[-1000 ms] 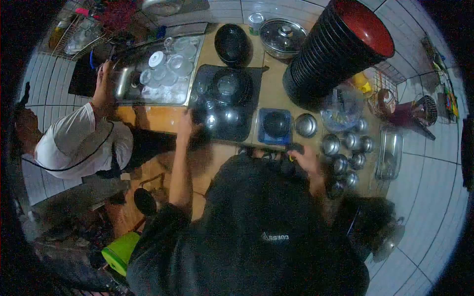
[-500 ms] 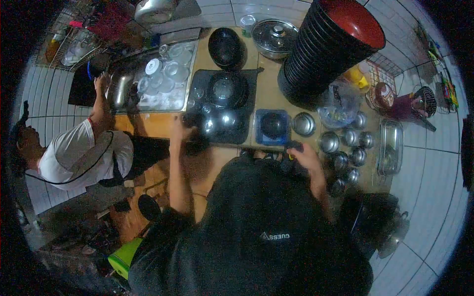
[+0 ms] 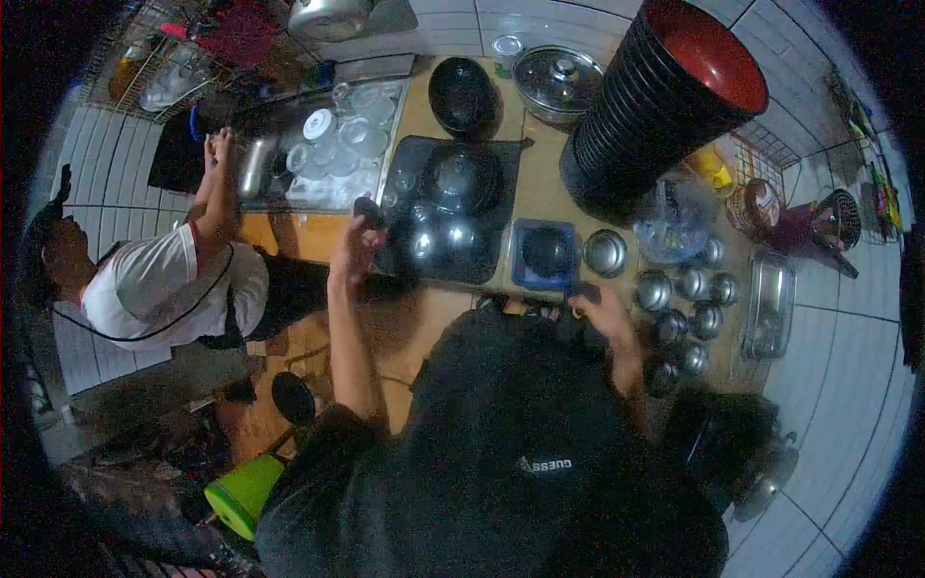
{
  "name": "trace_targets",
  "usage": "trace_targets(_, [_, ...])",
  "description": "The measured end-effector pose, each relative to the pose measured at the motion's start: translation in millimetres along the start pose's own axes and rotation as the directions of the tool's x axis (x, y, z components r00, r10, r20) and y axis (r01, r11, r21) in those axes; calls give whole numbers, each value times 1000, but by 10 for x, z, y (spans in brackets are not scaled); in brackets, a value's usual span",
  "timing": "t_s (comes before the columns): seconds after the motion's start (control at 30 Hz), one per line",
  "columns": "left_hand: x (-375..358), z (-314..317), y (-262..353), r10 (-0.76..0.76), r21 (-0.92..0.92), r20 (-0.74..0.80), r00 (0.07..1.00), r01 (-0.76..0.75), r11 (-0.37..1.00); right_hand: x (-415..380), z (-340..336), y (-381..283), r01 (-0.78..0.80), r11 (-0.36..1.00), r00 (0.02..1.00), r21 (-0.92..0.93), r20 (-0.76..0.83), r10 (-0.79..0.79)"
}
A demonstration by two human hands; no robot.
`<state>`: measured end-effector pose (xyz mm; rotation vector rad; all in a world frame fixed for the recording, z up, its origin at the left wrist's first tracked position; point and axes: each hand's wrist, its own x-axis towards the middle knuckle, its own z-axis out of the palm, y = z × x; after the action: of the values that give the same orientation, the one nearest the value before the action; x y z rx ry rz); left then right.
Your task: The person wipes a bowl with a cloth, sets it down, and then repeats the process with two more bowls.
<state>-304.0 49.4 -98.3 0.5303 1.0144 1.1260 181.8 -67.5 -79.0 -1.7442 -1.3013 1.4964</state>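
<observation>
My left hand (image 3: 355, 249) is raised at the left edge of the black mat (image 3: 501, 193), its fingers closed round a small dark object (image 3: 367, 207). Shiny dark bowls (image 3: 441, 239) lie on the mat just right of it. At the counter's front edge my right hand (image 3: 599, 312) is closed on something dark with a bit of yellow, too small to name. Just above that hand is a blue square container (image 3: 542, 254) with a dark inside. A round metal tin (image 3: 604, 252) sits to its right.
A tall stack of black bowls (image 3: 626, 125) leans at the back right. Several metal tins (image 3: 653, 290) and a glass dish (image 3: 770, 306) stand at right. Glass jars (image 3: 362, 137) fill the sink area. Another person (image 3: 159, 289) works at the left.
My left hand has moved up slightly, and the dark object now shows above its fingers. My right hand stays near the blue container. The other person's hands have come together; the view has shifted slightly.
</observation>
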Motion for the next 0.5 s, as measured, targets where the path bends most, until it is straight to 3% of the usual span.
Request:
trace_targets(0.1, [-159,497,184,50,-13,45,998,-49,999,-61,9,-124,31,997,999,66,36,-34])
trace_targets(0.17, [-130,571,203,54,-132,154,987,-34,991,-114,25,-150,54,987,999,150,-17,-52])
trace_targets(0.2, [-117,616,196,55,-133,155,986,-34,991,-110,13,-140,55,987,998,149,-18,-53])
trace_targets(0.27, [-92,676,174,35,-359,169,985,29,933,-94,-23,-67,16,995,998,103,54,-22])
trace_targets(0.3, [-75,684,180,34,-359,167,985,29,933,-61,-10,65,16,995,998,103,55,-21])
trace_targets(0.37, [-73,728,203,32,-338,285,958,69,939,-38,61,226,8,1000,994,-30,-111,-11])
trace_targets(0.4, [-74,757,191,-1,-379,168,986,66,923,-42,31,309,3,1000,994,-31,-106,-7])
trace_targets(0.47, [-98,776,193,5,-380,203,979,74,922,-89,-48,107,0,998,999,57,51,-3])
trace_targets(0.5, [-106,791,201,15,-379,243,970,81,922,-52,-17,260,-1,998,999,57,54,-2])
